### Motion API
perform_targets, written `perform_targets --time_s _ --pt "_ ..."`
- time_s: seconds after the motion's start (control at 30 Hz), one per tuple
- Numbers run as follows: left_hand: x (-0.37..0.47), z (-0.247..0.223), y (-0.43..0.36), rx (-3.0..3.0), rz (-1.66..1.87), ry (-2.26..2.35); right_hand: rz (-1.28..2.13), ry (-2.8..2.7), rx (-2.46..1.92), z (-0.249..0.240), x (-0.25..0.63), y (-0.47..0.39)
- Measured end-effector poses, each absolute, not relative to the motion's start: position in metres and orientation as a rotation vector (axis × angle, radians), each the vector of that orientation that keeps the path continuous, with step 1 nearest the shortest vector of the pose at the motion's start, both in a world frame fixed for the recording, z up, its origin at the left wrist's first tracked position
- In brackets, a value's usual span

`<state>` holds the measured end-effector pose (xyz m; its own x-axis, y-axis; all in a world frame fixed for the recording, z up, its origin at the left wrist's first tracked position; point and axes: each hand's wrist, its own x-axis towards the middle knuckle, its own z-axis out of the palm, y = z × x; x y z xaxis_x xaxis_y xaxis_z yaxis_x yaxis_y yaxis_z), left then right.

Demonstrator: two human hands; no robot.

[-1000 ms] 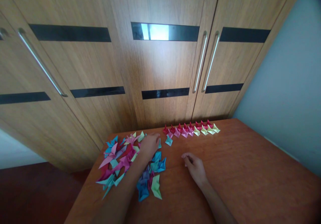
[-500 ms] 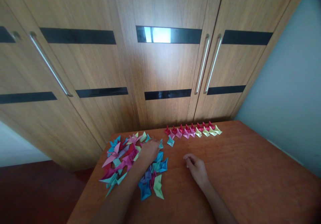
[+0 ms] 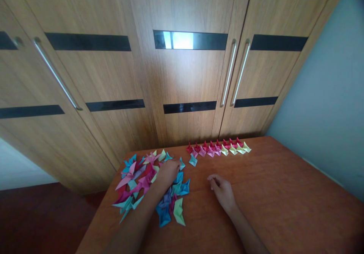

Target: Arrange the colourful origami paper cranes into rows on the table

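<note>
My left hand (image 3: 170, 170) reaches over a pile of folded paper pieces, its fingertips at a light teal folded piece (image 3: 182, 164); whether they grip it is hard to see. My right hand (image 3: 222, 189) rests on the brown table (image 3: 270, 193), fingers curled in, and what they hold, if anything, is hidden. Pink pieces (image 3: 146, 178), blue pieces (image 3: 164, 215) and a light green piece (image 3: 179, 211) lie around my left forearm. One teal piece (image 3: 193, 160) sits apart, just below the left end of the rows.
Along the back edge stand a row of red folded pieces (image 3: 231, 143) and, before it, pink pieces (image 3: 211, 151) and yellow pieces (image 3: 240, 149). Behind the table rises a wooden wardrobe (image 3: 187, 75) with metal handles. A pale wall (image 3: 327, 113) is at the right.
My left hand has shifted very slightly down at the teal piece. My right hand has stayed in place.
</note>
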<state>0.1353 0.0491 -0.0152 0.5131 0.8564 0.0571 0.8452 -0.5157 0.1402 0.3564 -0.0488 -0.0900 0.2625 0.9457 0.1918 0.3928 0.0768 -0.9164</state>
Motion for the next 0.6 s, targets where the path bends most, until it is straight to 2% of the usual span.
perform_targets --time_s 0.3,0.6 --pt "0.169 0.015 0.045 2.707 0.383 1.362 0.647 -1.307 -1.493 -0.091 0.357 -0.049" --pt "0.234 0.004 0.051 2.791 0.252 1.304 0.617 -1.295 -1.506 -0.089 0.358 -0.049"
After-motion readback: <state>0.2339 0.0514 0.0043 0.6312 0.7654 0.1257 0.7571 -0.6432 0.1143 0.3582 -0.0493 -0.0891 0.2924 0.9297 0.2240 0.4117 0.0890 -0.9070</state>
